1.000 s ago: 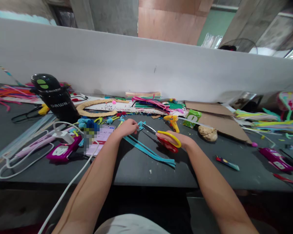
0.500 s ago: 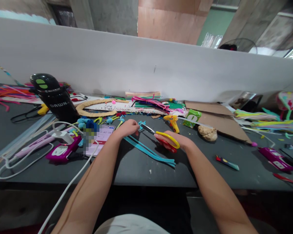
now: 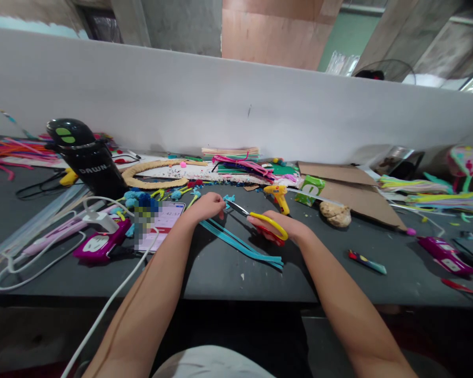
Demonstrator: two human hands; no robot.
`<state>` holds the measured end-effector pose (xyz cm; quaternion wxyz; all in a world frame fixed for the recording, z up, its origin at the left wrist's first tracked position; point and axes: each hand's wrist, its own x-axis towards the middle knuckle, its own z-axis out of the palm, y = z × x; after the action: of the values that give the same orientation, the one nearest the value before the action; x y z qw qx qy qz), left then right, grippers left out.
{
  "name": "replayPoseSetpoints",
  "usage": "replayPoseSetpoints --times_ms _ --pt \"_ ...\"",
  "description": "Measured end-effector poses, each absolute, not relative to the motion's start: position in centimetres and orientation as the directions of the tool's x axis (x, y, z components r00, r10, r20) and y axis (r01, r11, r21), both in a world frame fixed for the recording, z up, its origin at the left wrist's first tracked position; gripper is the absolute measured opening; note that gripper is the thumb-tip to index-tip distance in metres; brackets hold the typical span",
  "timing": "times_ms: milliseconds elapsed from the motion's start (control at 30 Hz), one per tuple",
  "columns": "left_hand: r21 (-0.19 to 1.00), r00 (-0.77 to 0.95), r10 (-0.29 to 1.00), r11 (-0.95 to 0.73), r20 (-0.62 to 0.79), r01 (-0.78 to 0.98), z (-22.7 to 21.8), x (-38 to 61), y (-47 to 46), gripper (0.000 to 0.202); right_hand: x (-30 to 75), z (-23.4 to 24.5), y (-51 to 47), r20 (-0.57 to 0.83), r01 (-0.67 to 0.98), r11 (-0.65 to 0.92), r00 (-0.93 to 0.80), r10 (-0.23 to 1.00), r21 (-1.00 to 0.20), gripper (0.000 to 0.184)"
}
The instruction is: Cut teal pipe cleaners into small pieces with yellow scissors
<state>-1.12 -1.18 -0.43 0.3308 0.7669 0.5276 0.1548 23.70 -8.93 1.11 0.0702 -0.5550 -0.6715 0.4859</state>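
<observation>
My right hand [image 3: 275, 221] is closed round the handles of a pair of scissors [image 3: 268, 227], one loop yellow and one red. Their metal blades point left and reach close to my left fingertips. My left hand [image 3: 211, 207] is pinched; whatever sits between its fingers is too small and hidden to make out. Small cut pieces of blue pipe cleaner [image 3: 229, 199] lie just beyond the fingertips and blade tips. A bundle of long blue pipe cleaners [image 3: 246, 249] rests on the grey table [image 3: 228, 278], running from below my left hand toward the right.
Behind the scissors stand a yellow glue gun [image 3: 276, 195] and a green packet [image 3: 310, 189]. To the left are a phone [image 3: 161, 226], a purple power strip [image 3: 102, 242], a white cable [image 3: 114, 296] and a black bottle [image 3: 90, 163]. Cardboard [image 3: 358, 199] lies at right.
Both hands and the scissors stay in nearly the same place. The right hand and scissor handles have shifted very slightly left.
</observation>
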Motion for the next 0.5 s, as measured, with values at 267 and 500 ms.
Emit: replayPoseSetpoints --times_ms 267,500 --pt "0.684 0.415 0.903 -0.233 -0.113 0.691 -0.69 -1.12 -1.01 0.027 23.41 1.26 -9.02 -0.445 0.678 -0.098 -0.359 0.821 -0.728 0.06" --pt "0.684 0.407 0.904 -0.213 -0.134 0.698 -0.56 -1.1 -1.12 0.026 23.2 1.59 -9.21 -0.449 0.676 -0.117 -0.34 0.827 -0.728 0.061"
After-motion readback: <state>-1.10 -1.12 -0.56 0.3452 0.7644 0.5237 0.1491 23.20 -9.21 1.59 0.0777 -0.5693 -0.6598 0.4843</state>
